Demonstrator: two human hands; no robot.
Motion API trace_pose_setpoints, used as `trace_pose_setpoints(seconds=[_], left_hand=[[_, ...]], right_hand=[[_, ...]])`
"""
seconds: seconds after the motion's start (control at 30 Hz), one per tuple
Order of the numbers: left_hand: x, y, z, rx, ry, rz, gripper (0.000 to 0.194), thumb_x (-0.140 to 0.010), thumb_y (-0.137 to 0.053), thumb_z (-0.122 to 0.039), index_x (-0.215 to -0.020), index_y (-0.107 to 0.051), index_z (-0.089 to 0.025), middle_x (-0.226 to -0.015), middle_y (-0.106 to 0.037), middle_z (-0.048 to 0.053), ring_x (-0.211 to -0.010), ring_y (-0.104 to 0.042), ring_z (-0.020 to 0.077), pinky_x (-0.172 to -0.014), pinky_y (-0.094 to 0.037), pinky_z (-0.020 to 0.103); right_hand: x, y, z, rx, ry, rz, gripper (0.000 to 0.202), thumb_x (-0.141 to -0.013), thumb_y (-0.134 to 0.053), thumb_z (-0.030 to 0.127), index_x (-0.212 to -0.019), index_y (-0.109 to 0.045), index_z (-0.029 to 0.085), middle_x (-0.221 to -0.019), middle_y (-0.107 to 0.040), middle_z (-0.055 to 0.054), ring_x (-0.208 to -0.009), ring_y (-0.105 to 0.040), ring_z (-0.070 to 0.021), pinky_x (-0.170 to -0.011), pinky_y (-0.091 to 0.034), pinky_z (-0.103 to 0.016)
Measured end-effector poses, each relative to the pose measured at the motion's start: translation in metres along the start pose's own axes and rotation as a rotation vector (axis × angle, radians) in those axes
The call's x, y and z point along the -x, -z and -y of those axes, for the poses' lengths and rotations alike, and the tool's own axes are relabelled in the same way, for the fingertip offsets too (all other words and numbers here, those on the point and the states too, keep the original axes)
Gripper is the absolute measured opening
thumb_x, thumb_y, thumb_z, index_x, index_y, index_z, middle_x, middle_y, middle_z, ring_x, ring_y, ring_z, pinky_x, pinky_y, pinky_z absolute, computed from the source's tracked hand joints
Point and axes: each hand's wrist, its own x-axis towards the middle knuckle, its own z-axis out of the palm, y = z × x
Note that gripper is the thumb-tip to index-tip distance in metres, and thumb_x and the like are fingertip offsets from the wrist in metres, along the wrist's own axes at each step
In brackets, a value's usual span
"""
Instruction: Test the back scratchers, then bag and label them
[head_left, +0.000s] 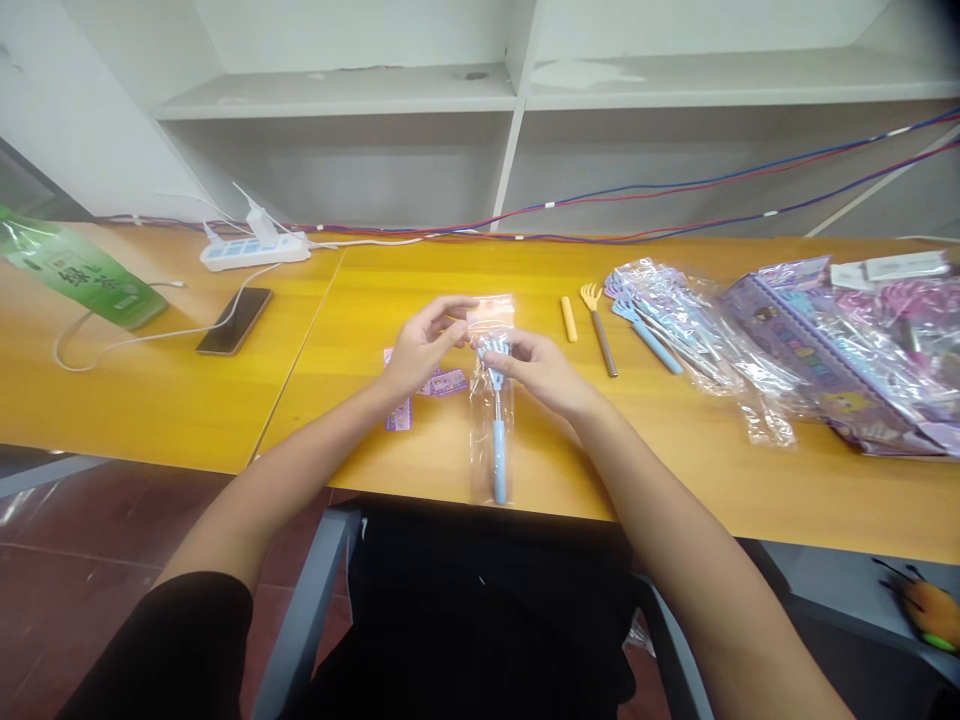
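A light-blue back scratcher lies inside a clear plastic bag on the table in front of me. At the bag's top is a pale orange header strip. My left hand pinches the bag's left edge just below that strip. With thumb and fingers, my right hand grips the bag around the scratcher's claw head, which is partly hidden. Small purple printed cards lie under and beside my left hand.
To the right lie a yellow handle piece, a yellow-headed scratcher, a loose blue scratcher, bagged scratchers and a purple display box. Leftward are a phone, a green bottle and a power strip.
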Motion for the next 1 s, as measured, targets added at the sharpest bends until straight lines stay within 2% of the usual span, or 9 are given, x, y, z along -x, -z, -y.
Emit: trace_pose_setpoints(seconds=[0.13, 0.23, 0.4, 0.7, 0.87, 1.0], left_hand=[[0.002, -0.002, -0.001, -0.011, 0.005, -0.015, 0.031, -0.093, -0.078, -0.038, -0.119, -0.074, -0.022, -0.127, -0.075, 0.010, -0.106, -0.070, 0.0188, -0.088, -0.057, 0.030], [0.004, -0.004, -0.001, -0.020, 0.016, -0.034, 0.030, -0.091, -0.077, -0.032, -0.119, -0.075, -0.021, -0.125, -0.076, 0.009, -0.105, -0.070, 0.0180, -0.086, -0.057, 0.029], [0.004, -0.005, -0.002, -0.025, 0.020, -0.056, 0.028, -0.090, -0.076, -0.027, -0.117, -0.076, -0.020, -0.120, -0.077, 0.009, -0.105, -0.071, 0.0179, -0.086, -0.057, 0.029], [0.004, -0.004, -0.002, -0.035, 0.025, -0.080, 0.024, -0.092, -0.077, -0.034, -0.111, -0.078, -0.020, -0.115, -0.079, 0.008, -0.103, -0.073, 0.0176, -0.092, -0.057, 0.031], [0.002, -0.004, -0.002, -0.056, 0.040, -0.114, 0.021, -0.093, -0.076, -0.039, -0.103, -0.077, -0.020, -0.105, -0.079, 0.006, -0.095, -0.073, 0.0159, -0.086, -0.055, 0.029], [0.002, -0.005, -0.002, -0.024, 0.056, -0.125, 0.020, -0.094, -0.075, -0.039, -0.100, -0.072, -0.020, -0.099, -0.075, 0.004, -0.085, -0.068, 0.0132, -0.076, -0.054, 0.027]], right_hand=[[-0.001, -0.001, -0.004, 0.021, 0.006, 0.040, 0.045, -0.085, -0.084, 0.059, -0.114, -0.080, 0.024, -0.114, -0.079, -0.006, -0.108, -0.069, -0.0261, -0.100, -0.054, -0.045], [-0.001, -0.001, -0.005, 0.014, 0.012, 0.053, 0.049, -0.085, -0.085, 0.059, -0.119, -0.079, 0.024, -0.120, -0.078, -0.007, -0.112, -0.069, -0.0267, -0.101, -0.055, -0.045], [-0.001, -0.002, -0.004, 0.039, -0.006, 0.049, 0.047, -0.084, -0.085, 0.059, -0.112, -0.079, 0.022, -0.111, -0.079, -0.007, -0.106, -0.070, -0.0267, -0.097, -0.056, -0.044], [0.001, -0.003, -0.001, 0.027, -0.014, 0.057, 0.048, -0.083, -0.086, 0.055, -0.118, -0.079, 0.022, -0.120, -0.079, -0.008, -0.114, -0.071, -0.0283, -0.105, -0.055, -0.049], [0.003, -0.004, 0.002, 0.024, -0.042, 0.076, 0.048, -0.083, -0.087, 0.053, -0.117, -0.079, 0.021, -0.122, -0.079, -0.009, -0.115, -0.072, -0.0290, -0.105, -0.055, -0.049], [0.006, -0.007, 0.006, 0.028, -0.070, 0.118, 0.046, -0.084, -0.086, 0.053, -0.115, -0.080, 0.020, -0.121, -0.080, -0.009, -0.113, -0.072, -0.0285, -0.104, -0.055, -0.048]])
